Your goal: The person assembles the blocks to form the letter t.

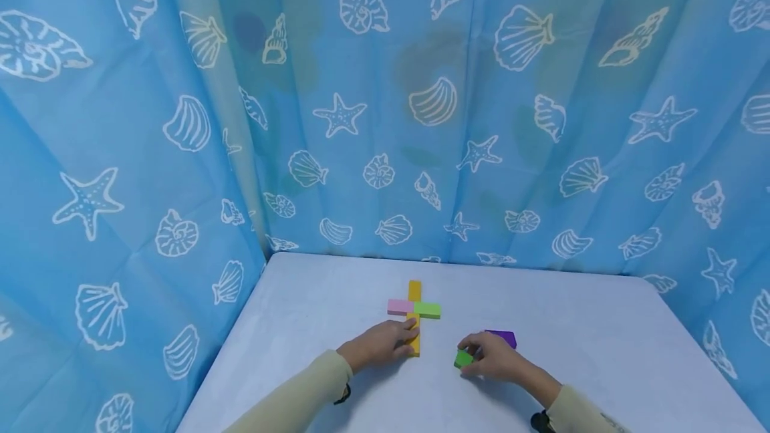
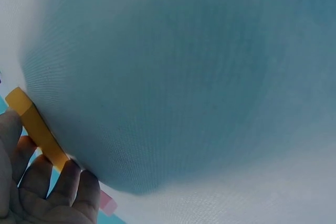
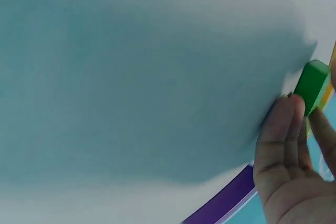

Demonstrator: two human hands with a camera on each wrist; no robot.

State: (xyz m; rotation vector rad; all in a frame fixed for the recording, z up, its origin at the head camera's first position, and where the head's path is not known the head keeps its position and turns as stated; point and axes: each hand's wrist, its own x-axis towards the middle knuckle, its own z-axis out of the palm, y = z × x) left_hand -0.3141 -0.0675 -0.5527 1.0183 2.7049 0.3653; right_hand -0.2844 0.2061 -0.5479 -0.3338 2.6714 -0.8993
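My left hand (image 1: 380, 343) grips a long yellow block (image 1: 416, 345), thumb near its front end and fingers along its side; the left wrist view shows the same yellow block (image 2: 44, 137) against the fingertips. Beyond it lie a pink block (image 1: 400, 307), a light green block (image 1: 428, 311) and another yellow block (image 1: 415, 291), together forming a cross with it. To the right, my right hand (image 1: 494, 355) pinches a green block (image 3: 313, 84) between thumb and fingers. A purple block (image 1: 505, 337) lies just behind the right hand, partly hidden by it.
All the blocks are on a white table (image 1: 577, 353). A blue curtain (image 1: 373, 119) with white shell and starfish drawings hangs along the table's back edge and both sides.
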